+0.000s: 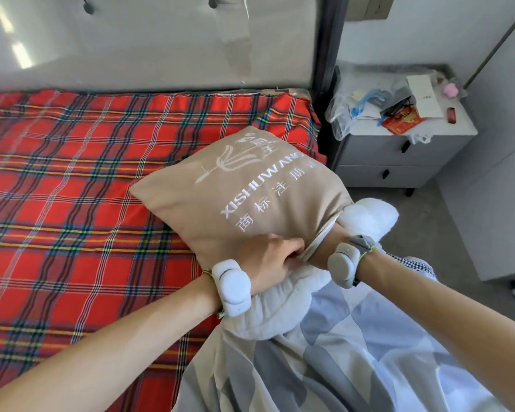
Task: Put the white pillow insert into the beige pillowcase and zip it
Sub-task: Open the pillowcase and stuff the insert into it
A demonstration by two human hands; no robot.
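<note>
Insert half inside the pillowcase, both hands at its open end

The beige pillowcase [250, 197] lies plump on the bed [72, 173] near its right edge, lettered side up and open end toward the person. The white insert [369, 217] is mostly inside, but it bulges out of the opening at the right corner and below the hands. The left hand [268, 257] has its fingers curled over the edge of the opening, gripping the fabric. The right hand [329, 243] is pushed into the pillowcase up to the wrist, so I cannot tell how its fingers lie. Each wrist wears a pale band. A grey and pale blue duvet [339, 352] lies under the forearms. A grey nightstand [399, 150] with clutter on top stands beside the bed.
</note>
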